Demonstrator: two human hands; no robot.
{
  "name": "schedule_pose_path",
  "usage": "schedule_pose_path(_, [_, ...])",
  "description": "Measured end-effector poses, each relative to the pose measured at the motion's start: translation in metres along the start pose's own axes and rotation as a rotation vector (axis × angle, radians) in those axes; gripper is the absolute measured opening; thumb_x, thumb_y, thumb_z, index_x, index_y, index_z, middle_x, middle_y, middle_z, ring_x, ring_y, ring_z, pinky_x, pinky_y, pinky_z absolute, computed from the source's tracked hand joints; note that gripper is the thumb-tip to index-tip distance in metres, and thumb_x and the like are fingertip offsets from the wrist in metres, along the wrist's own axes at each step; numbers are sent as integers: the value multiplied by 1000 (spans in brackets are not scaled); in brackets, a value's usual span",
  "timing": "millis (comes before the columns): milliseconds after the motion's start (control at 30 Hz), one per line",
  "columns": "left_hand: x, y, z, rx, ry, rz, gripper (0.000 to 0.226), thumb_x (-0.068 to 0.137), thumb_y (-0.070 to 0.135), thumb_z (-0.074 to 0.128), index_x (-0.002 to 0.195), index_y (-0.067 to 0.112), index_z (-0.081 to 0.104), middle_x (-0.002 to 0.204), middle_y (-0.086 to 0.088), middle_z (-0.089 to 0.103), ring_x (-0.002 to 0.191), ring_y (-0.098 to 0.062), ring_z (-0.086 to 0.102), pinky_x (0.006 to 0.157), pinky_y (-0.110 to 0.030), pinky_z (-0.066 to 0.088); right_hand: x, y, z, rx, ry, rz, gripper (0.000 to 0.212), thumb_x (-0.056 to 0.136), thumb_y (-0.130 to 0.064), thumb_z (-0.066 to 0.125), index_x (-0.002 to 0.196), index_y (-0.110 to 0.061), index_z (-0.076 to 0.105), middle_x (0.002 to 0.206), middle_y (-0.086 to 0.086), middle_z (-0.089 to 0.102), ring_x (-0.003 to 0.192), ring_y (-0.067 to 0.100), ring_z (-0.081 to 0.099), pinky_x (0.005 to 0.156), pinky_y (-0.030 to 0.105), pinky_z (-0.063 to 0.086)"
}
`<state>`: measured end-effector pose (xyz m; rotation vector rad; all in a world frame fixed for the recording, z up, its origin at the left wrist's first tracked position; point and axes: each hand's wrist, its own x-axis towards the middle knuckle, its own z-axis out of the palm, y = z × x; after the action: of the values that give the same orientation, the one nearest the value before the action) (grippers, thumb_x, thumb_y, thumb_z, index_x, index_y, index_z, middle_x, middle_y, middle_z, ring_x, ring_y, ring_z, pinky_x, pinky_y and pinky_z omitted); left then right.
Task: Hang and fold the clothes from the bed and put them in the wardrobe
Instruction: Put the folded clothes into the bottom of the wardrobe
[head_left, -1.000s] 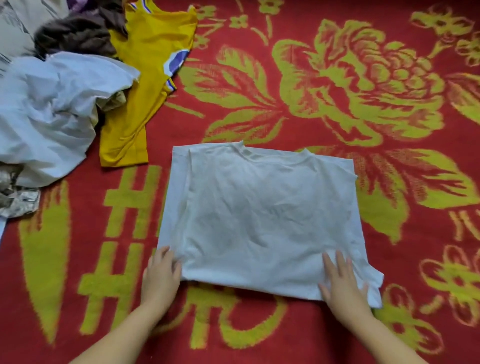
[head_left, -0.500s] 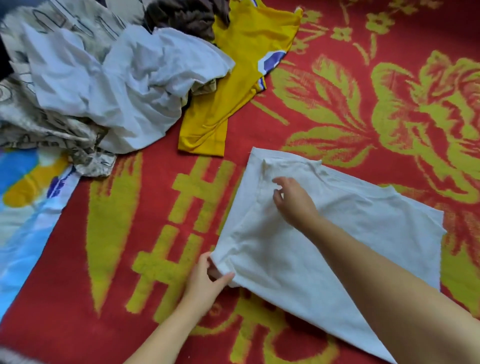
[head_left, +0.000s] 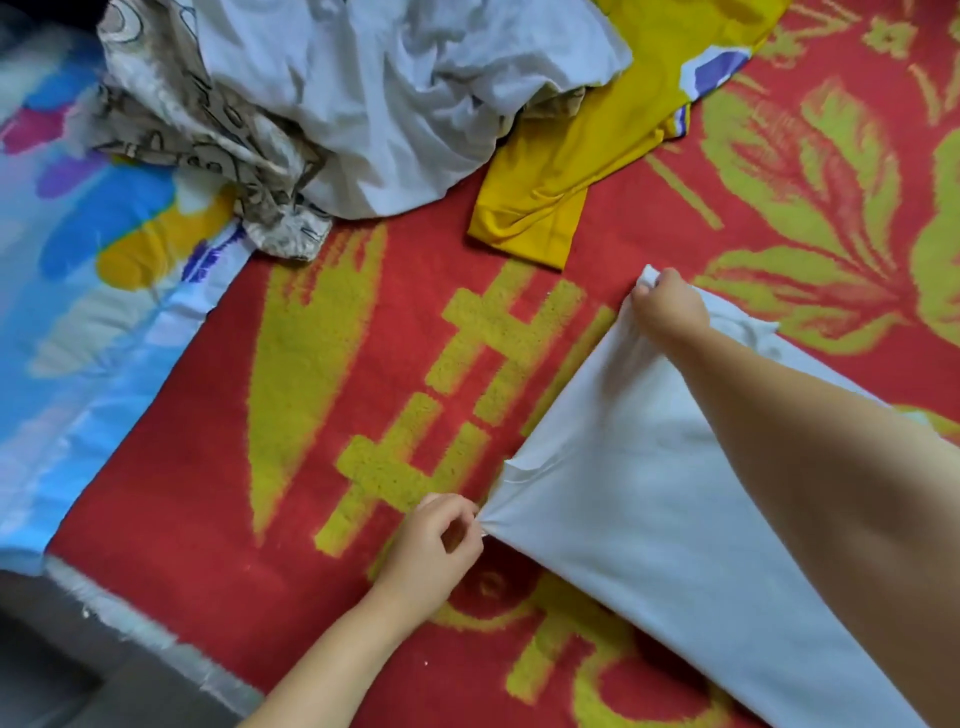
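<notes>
One white shirt (head_left: 639, 525) is pinched at two corners by left hand (head_left: 434, 551) and right hand (head_left: 667, 306) (both clamped); perhaps three garments are heaped behind on the bed (head_left: 322, 395).

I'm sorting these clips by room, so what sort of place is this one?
Most likely a bedroom, seen over a bed. A red and yellow flowered blanket covers it, a patterned sheet shows at its edge, and loose clothes are heaped on top while a white shirt is being folded.
</notes>
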<state>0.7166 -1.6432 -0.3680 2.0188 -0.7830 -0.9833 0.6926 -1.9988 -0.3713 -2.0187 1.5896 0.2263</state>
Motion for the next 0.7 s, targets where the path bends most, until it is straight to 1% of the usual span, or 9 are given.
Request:
schedule_pose_path(100, [1,-12,-4,279,61,80,12,84,37,47,77,29,50,80,19,50,83,-3,46,77,-20,38,-10,3,8,60,57,-45,31,97,-25,40,119,-3,44,106,20,58,105,36,55,72,33,32])
schedule_pose_path(167, [5,-12,-1,215,46,-115,21,88,36,57,106,24,55,95,17,52,92,-7,50,81,-25,42,-14,-3,14,28,7,-64,50,96,-41,45,129,-4,39,115,20,59,106,36,57,76,36,40])
schedule_pose_path(233, [14,-5,3,29,-23,-335,50,87,37,65,129,25,42,103,12,56,94,-9,54,79,-25,44,-10,-10,18,-48,-36,-54,66,92,-54,48,135,-6,35,124,21,56,111,38,56,81,40,43])
schedule_pose_path(300, [25,5,10,-88,-108,-436,54,86,37,67,126,34,30,102,7,57,89,-8,56,69,-21,41,-4,-14,20,-107,-86,-52,48,94,-43,49,126,-7,41,118,21,57,111,38,55,76,35,39])
schedule_pose_path(367, [34,9,19,-171,-97,-475,38,88,30,67,113,28,38,95,0,58,79,-10,56,65,-21,41,-2,-14,17,-42,-103,-61,11,96,-24,42,98,-14,46,93,14,57,100,33,59,69,29,35])
schedule_pose_path(467, [45,20,22,-353,-75,-551,9,93,15,60,100,10,60,98,-7,69,87,-21,65,69,-26,47,-12,-5,4,157,-41,-61,15,93,-11,39,79,-17,38,66,1,43,72,24,49,57,29,29])
schedule_pose_path(567, [34,50,22,-495,-193,-461,14,93,10,58,105,15,64,100,0,73,97,-19,68,77,-26,52,-29,17,-22,400,24,-36,15,88,-9,42,75,-16,40,67,0,43,61,15,44,52,28,32])
schedule_pose_path(600, [26,69,26,-497,-273,-393,17,93,11,59,108,17,64,102,2,73,98,-15,68,82,-27,52,-36,30,-39,501,37,-10,7,86,-9,42,81,-13,47,72,2,49,67,18,51,57,30,41])
schedule_pose_path(700, [2,117,50,-425,-499,-175,25,87,13,66,111,18,61,103,6,71,92,1,64,83,-18,50,-46,77,-85,748,50,57,22,79,-6,41,92,-10,58,84,6,60,79,21,60,71,35,53])
